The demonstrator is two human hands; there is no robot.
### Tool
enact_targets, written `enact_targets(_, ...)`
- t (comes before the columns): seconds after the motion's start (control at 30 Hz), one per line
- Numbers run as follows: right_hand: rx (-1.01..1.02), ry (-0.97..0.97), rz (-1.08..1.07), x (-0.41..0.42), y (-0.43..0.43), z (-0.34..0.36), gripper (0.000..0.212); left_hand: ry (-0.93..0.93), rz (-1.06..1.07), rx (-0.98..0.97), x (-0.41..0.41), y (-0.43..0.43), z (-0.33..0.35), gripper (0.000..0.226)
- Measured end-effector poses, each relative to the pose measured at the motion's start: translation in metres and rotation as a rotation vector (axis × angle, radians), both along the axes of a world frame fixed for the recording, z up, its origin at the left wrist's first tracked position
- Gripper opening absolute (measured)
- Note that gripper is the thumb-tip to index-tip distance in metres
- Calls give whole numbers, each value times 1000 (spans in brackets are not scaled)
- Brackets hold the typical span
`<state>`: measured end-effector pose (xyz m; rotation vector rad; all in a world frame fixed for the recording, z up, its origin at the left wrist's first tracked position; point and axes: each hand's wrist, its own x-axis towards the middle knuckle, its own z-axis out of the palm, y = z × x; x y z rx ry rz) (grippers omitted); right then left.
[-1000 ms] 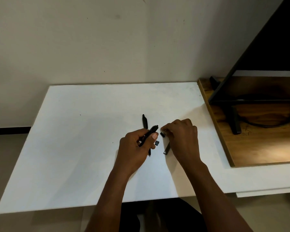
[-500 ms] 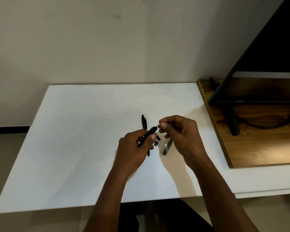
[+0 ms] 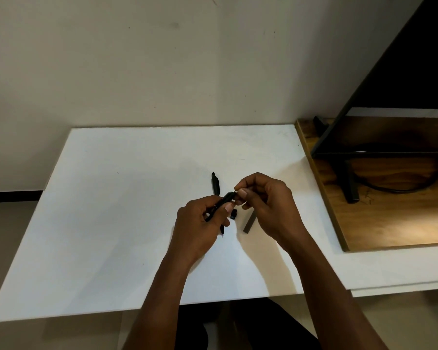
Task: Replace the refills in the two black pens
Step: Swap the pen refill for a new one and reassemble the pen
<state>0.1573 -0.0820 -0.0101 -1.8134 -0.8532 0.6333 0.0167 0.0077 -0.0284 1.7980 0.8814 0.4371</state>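
starting nearest the camera, two bare forearms reach up from the bottom edge over a white table. the left hand has its fingers curled round the lower part of a black pen, the thumb pressed along the barrel, so that the pen slants up and to the right just above the tabletop. the right hand meets it at the upper end, thumb and forefinger pinched together on that tip, the other fingers curled in behind. whether it is screwing an end part on or taking it off cannot be told from here.

just beyond the hands, a small black piece lies loose on the table. beside it, partly under the right hand, lies a dark grey stick. it may be a barrel section or a refill, but it is too dim to name.

a little farther out the second black pen lies flat, its near part hidden behind the left hand, and it looks whole and untouched.

by this showing the job is at most half done: one pen is open or being closed, and the other has yet to be handled.

to the far right sits a wooden desk with a black cable, and behind everything is a plain wall.
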Motion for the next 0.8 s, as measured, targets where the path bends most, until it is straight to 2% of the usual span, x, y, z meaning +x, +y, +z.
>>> enact_targets(0.13,-47,-68,53,4,-3,0,13,50,-23,51,-2,1,0,17)
enact_targets(0.33,-122,-33,92,11,-7,-1,12,191,-22,297,-3,-5,-2,19)
enact_targets(0.63,29,191,43,11,-8,2,9,69,21,242,0,-4,-3,20)
enact_targets(0.73,94,267,48,10,-8,4,21,26,44,165,1,0,-3,21)
enact_targets(0.8,78,231,-34,11,-7,1,25,18,58,137,1,1,-3,20)
